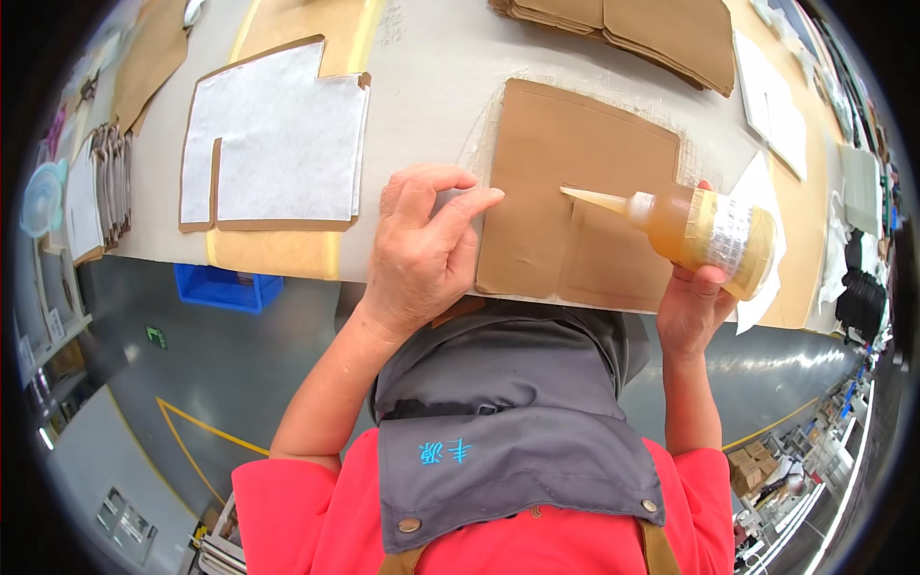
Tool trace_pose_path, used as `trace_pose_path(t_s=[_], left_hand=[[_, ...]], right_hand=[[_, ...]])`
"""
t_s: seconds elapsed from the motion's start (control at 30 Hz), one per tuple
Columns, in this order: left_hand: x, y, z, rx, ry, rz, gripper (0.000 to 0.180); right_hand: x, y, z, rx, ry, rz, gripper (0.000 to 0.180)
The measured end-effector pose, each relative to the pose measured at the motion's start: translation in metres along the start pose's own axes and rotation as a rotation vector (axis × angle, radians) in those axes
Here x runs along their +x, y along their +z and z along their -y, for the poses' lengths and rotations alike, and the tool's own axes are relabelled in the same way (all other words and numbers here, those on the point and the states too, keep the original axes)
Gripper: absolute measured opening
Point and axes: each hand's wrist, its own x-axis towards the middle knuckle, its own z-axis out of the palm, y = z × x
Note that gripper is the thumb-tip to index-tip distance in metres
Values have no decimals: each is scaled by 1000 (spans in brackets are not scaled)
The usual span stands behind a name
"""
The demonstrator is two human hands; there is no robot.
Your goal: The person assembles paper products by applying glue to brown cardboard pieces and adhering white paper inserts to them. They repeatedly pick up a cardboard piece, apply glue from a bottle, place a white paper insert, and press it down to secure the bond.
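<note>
My right hand (692,311) grips a squeeze bottle (675,224) of amber liquid, probably glue, tilted almost on its side. Its pale pointed nozzle aims left, with the tip over the upper end of a slit in a brown flat panel (532,182); whether it touches I cannot tell. The panel lies at the table's near edge. By its left edge hovers my left hand (422,249), its thumb and forefinger bent toward each other with a small gap. Nothing shows between them; the other fingers are curled and partly hidden.
White-faced, brown-edged panels (278,144) lie on the table (422,86) at left. Brown panels are stacked (661,38) at the far side. White sheets (771,105) lie at right, some behind the bottle. A blue bin (225,289) sits below the table edge.
</note>
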Motion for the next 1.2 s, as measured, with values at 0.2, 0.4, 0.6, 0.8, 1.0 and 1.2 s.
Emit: trace_pose_path(t_s=[0.2,0.4,0.6,0.8,1.0,1.2], left_hand=[[0,0,1,-6,2,-3,44],[-1,3,1,-22,5,-24,38],[-1,3,2,-9,33,-35,39],[-3,3,1,-5,23,-42,42],[-2,2,1,-5,11,-58,46],[-2,1,3,-76,-28,-93,43]], right_hand=[[-10,-9,1,37,25,18,88],[-29,-15,6,31,59,47,91],[-48,-20,11,9,110,45,102],[-59,-13,11,15,132,8,106],[-58,14,2,32,97,51,105],[-39,29,15,429,331,51,81]])
